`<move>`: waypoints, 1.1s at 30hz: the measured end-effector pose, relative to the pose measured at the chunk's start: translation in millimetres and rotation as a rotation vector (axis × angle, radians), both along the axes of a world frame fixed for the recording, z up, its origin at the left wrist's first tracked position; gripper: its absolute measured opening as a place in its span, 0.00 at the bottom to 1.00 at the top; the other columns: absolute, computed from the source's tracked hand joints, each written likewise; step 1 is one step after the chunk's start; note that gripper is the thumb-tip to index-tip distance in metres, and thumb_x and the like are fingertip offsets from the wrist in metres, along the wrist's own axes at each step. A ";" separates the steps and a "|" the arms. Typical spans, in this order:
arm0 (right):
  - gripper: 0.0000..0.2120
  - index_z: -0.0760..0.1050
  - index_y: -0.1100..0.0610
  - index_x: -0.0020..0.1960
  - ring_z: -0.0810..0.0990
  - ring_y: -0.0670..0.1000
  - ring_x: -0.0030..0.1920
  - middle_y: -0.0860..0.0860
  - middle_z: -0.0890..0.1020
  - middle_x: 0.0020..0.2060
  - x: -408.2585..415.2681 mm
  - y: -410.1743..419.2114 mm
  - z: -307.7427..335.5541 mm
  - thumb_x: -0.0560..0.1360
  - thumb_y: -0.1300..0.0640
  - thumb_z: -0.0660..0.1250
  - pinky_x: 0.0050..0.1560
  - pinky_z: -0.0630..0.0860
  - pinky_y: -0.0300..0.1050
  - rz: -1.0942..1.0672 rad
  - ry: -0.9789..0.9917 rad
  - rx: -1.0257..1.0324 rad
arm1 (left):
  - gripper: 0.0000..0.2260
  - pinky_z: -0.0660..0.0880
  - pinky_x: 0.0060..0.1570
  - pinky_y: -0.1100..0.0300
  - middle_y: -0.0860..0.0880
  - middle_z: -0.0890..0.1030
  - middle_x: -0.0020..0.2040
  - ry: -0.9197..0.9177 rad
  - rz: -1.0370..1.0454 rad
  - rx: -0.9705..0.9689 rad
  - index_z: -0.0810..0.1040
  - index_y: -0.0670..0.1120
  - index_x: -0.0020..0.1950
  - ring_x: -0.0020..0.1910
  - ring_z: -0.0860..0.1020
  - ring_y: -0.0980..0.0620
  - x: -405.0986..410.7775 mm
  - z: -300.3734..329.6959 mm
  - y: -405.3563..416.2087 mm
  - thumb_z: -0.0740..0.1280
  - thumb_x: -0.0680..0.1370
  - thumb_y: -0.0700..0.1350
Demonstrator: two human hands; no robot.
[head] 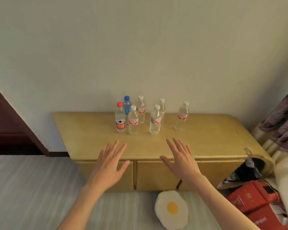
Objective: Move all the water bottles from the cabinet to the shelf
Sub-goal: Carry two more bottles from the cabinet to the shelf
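A fried-egg cushion point(172, 209) is lying on the pale striped floor point(32, 185) at six o'clock. Red boxes point(258, 203) are sitting at four o'clock, patterned fabric point(284, 123) hanging at three o'clock.

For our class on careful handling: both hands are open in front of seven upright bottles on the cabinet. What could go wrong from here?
1. The bottles on the left stand tightly grouped: reaching for the blue-capped bottle at the back could topple the red-capped bottle in front.
2. The left hand and right hand hold nothing yet; grabbing several at once risks a drop.
3. The fried-egg cushion lies underfoot, a possible trip hazard.
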State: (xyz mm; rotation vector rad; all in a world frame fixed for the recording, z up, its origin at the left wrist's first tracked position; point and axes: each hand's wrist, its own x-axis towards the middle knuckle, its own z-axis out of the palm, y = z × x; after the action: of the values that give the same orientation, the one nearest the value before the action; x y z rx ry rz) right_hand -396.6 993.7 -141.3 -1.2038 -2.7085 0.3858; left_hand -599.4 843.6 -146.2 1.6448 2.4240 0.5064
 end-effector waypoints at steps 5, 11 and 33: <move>0.31 0.49 0.51 0.74 0.50 0.54 0.74 0.53 0.54 0.75 -45.9 66.3 -6.0 0.76 0.41 0.54 0.73 0.50 0.52 -0.031 0.026 -0.044 | 0.27 0.44 0.72 0.53 0.53 0.40 0.73 -0.035 -0.041 -0.034 0.45 0.54 0.73 0.74 0.42 0.51 -48.0 -0.1 73.9 0.54 0.79 0.54; 0.27 0.55 0.56 0.72 0.57 0.57 0.72 0.57 0.61 0.72 -101.9 162.3 -23.8 0.77 0.50 0.59 0.71 0.58 0.52 -0.021 0.090 -0.076 | 0.28 0.49 0.71 0.52 0.48 0.47 0.76 -0.035 -0.073 -0.010 0.48 0.53 0.74 0.74 0.46 0.48 -99.2 -17.8 163.2 0.58 0.78 0.50; 0.18 0.71 0.61 0.61 0.76 0.62 0.52 0.59 0.78 0.53 -183.2 297.5 -70.3 0.72 0.64 0.65 0.42 0.72 0.49 0.087 0.098 -0.103 | 0.15 0.72 0.51 0.54 0.48 0.75 0.53 -0.119 -0.172 -0.018 0.76 0.45 0.56 0.55 0.70 0.50 -183.8 -60.9 318.1 0.67 0.71 0.36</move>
State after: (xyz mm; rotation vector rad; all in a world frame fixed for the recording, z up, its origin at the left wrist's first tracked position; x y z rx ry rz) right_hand -579.8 1291.2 -211.7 -1.0631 -2.6923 0.5865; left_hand -783.2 1161.7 -207.1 1.7433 2.1736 0.5363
